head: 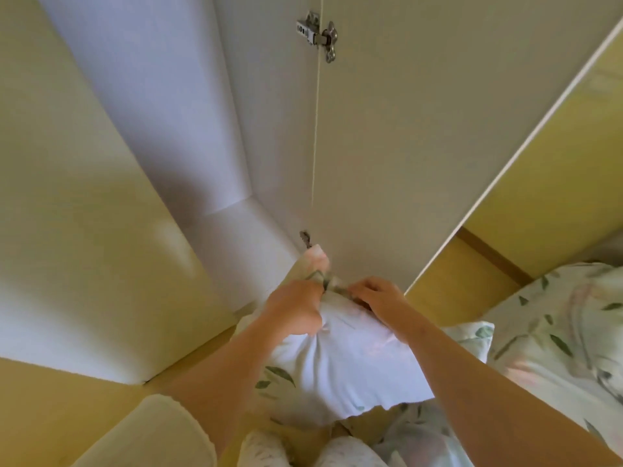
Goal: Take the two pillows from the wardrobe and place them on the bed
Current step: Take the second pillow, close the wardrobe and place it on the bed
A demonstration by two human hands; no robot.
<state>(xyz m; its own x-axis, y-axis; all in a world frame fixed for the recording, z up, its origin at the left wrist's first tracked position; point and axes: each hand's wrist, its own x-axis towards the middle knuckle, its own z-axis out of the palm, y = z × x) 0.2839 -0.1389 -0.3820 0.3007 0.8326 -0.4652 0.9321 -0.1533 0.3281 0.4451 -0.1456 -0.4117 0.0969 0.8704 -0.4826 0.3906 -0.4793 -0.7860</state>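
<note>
Hands meet on 1 pillow (340,362), held up in front of the person, low in the view. Left hand (296,310) is clenched into the pillow's top, with the white cloth bunched and creased under its fingers. Right hand (377,296) sits just beside the left one, its fingers curled and pinching the same gathered top edge. Between the 2 hands a twist of green-printed fabric pokes up, and a pale corner of the pillow rises just beyond the left hand's knuckles. Below both hands the pillow hangs plump and mostly white, with green leaf prints near its lower left side; both bare forearms run back from it toward the camera.

Beyond the hands stands the wardrobe (175,136), its white interior open past the left hand. Its door (421,129) is swung open past the right hand, with 1 metal hinge (320,37) high above and a second, darker fitting just above the pillow's raised corner. To the right of the right arm lies the bed (569,328), covered in leaf-printed bedding. A printed cushion corner shows between the right forearm and the bed; whether it is the second pillow cannot be told. Yellow floor lies under the left arm.
</note>
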